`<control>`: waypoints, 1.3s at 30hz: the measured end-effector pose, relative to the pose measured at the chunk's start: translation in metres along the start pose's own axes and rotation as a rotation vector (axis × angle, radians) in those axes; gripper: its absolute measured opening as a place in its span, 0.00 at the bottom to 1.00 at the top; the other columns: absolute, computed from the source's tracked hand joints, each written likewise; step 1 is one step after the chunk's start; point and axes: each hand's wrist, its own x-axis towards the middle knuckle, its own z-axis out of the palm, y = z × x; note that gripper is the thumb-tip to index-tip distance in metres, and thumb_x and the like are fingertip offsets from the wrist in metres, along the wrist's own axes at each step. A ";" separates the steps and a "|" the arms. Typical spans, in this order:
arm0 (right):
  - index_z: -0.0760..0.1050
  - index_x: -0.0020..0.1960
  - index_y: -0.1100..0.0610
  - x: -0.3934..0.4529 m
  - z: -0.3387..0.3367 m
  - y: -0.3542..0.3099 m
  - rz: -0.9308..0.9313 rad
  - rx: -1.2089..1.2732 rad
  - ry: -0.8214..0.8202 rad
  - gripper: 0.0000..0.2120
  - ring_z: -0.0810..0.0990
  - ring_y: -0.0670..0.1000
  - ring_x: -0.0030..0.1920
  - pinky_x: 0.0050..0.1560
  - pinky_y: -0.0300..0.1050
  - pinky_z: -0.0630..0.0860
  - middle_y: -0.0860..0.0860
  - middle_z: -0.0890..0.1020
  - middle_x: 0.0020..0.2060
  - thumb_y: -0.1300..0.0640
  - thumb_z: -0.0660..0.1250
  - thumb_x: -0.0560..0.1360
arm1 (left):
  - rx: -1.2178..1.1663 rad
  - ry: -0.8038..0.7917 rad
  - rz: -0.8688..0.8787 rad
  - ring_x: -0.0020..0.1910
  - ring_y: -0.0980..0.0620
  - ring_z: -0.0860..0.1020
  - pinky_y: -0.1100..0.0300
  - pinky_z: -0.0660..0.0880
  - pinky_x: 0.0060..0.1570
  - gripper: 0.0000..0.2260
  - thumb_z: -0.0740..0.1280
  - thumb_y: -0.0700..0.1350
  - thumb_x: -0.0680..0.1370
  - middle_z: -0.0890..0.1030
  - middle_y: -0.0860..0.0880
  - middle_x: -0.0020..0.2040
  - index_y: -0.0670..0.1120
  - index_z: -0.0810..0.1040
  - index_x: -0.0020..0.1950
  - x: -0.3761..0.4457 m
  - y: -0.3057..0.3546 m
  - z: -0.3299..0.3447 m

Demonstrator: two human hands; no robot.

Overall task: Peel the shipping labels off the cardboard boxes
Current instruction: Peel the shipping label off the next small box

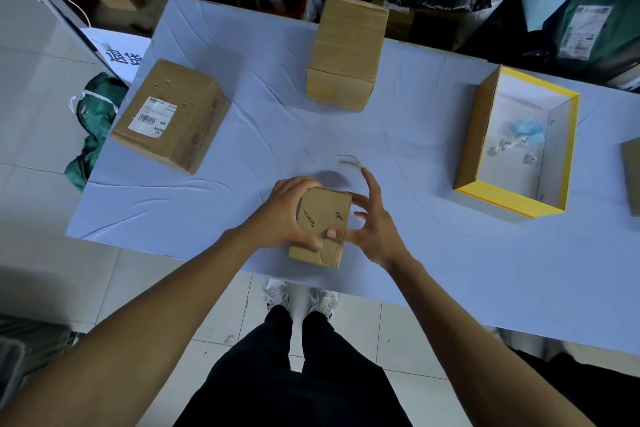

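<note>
Gripping the small box [323, 224] in my left hand [289, 215], right hand [372, 220] spread just right, labelled box [171, 114] far left.

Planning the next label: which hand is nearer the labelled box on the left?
Left. The left hand grips the small box, toward the labelled box; the right hand lies beyond it.

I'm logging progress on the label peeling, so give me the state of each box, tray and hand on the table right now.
Small box: held near the table's front edge, no label on the faces shown.
Left hand: grips the small box.
Right hand: fingers spread, thumb on the small box.
Left box: closed, white label still on.
Middle box: closed, no label visible.
Yellow tray: open, scraps inside.
</note>
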 end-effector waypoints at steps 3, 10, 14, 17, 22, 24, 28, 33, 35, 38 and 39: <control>0.50 0.75 0.37 0.003 0.004 -0.003 0.025 0.013 0.091 0.49 0.76 0.37 0.58 0.59 0.33 0.68 0.43 0.81 0.54 0.50 0.79 0.66 | -0.047 0.060 0.014 0.62 0.55 0.66 0.59 0.67 0.59 0.40 0.78 0.62 0.56 0.71 0.58 0.60 0.54 0.71 0.64 0.004 0.001 -0.003; 0.55 0.75 0.48 0.020 0.009 0.001 -0.022 -0.157 0.323 0.32 0.81 0.48 0.40 0.42 0.41 0.73 0.46 0.84 0.40 0.45 0.66 0.77 | -0.219 0.188 -0.073 0.46 0.50 0.78 0.50 0.77 0.45 0.18 0.77 0.56 0.65 0.80 0.53 0.45 0.49 0.76 0.46 0.020 0.009 0.004; 0.44 0.77 0.43 0.006 -0.001 0.004 -0.052 -0.020 0.162 0.44 0.80 0.45 0.58 0.58 0.39 0.75 0.48 0.80 0.61 0.52 0.72 0.74 | -0.274 0.220 -0.092 0.39 0.53 0.76 0.52 0.75 0.42 0.12 0.77 0.47 0.70 0.80 0.49 0.42 0.45 0.75 0.44 0.021 0.014 0.006; 0.44 0.76 0.39 -0.002 0.000 0.008 -0.008 0.008 0.110 0.52 0.77 0.45 0.62 0.64 0.42 0.72 0.48 0.79 0.61 0.56 0.77 0.68 | -0.272 0.217 -0.101 0.40 0.53 0.76 0.53 0.76 0.41 0.12 0.76 0.47 0.71 0.80 0.48 0.42 0.45 0.74 0.44 0.021 0.015 0.005; 0.50 0.77 0.44 0.007 0.002 0.005 -0.029 0.046 0.236 0.45 0.81 0.40 0.54 0.60 0.40 0.76 0.42 0.83 0.50 0.55 0.75 0.71 | -0.256 0.216 -0.105 0.43 0.48 0.78 0.49 0.77 0.43 0.13 0.76 0.49 0.71 0.80 0.47 0.44 0.46 0.75 0.46 0.020 0.018 0.007; 0.48 0.78 0.44 0.004 0.002 0.007 -0.033 0.039 0.186 0.47 0.80 0.42 0.57 0.61 0.38 0.74 0.43 0.81 0.53 0.54 0.76 0.71 | -0.257 0.223 -0.111 0.45 0.46 0.79 0.47 0.78 0.43 0.12 0.76 0.49 0.71 0.81 0.48 0.44 0.46 0.75 0.46 0.019 0.016 0.008; 0.51 0.77 0.48 0.009 0.004 0.003 -0.053 -0.040 0.236 0.45 0.80 0.41 0.53 0.56 0.33 0.76 0.47 0.83 0.53 0.54 0.76 0.71 | -0.256 0.222 -0.105 0.44 0.44 0.79 0.47 0.78 0.42 0.13 0.75 0.50 0.71 0.81 0.45 0.44 0.46 0.75 0.46 0.020 0.015 0.007; 0.48 0.78 0.47 0.010 0.002 0.005 -0.059 -0.073 0.183 0.49 0.79 0.39 0.52 0.53 0.27 0.73 0.45 0.82 0.52 0.53 0.77 0.69 | -0.262 0.214 -0.099 0.39 0.48 0.77 0.51 0.76 0.38 0.13 0.75 0.49 0.71 0.80 0.45 0.42 0.46 0.74 0.45 0.020 0.016 0.005; 0.51 0.78 0.48 0.014 0.005 0.004 -0.052 -0.104 0.226 0.45 0.81 0.42 0.51 0.53 0.33 0.75 0.47 0.83 0.52 0.51 0.75 0.71 | -0.255 0.220 -0.093 0.39 0.52 0.76 0.52 0.75 0.38 0.13 0.76 0.48 0.71 0.80 0.44 0.42 0.45 0.74 0.44 0.020 0.017 0.005; 0.51 0.78 0.52 0.019 0.004 0.003 -0.076 -0.170 0.293 0.41 0.83 0.50 0.52 0.53 0.43 0.78 0.50 0.85 0.51 0.51 0.72 0.74 | -0.245 0.215 -0.097 0.38 0.49 0.77 0.51 0.76 0.38 0.13 0.76 0.49 0.71 0.80 0.44 0.42 0.46 0.74 0.44 0.021 0.019 0.004; 0.48 0.78 0.50 0.017 0.002 0.003 -0.061 -0.142 0.239 0.45 0.82 0.49 0.53 0.53 0.37 0.76 0.49 0.84 0.54 0.51 0.74 0.72 | -0.248 0.212 -0.102 0.39 0.46 0.78 0.50 0.77 0.38 0.13 0.76 0.49 0.71 0.80 0.45 0.41 0.46 0.74 0.44 0.021 0.018 0.004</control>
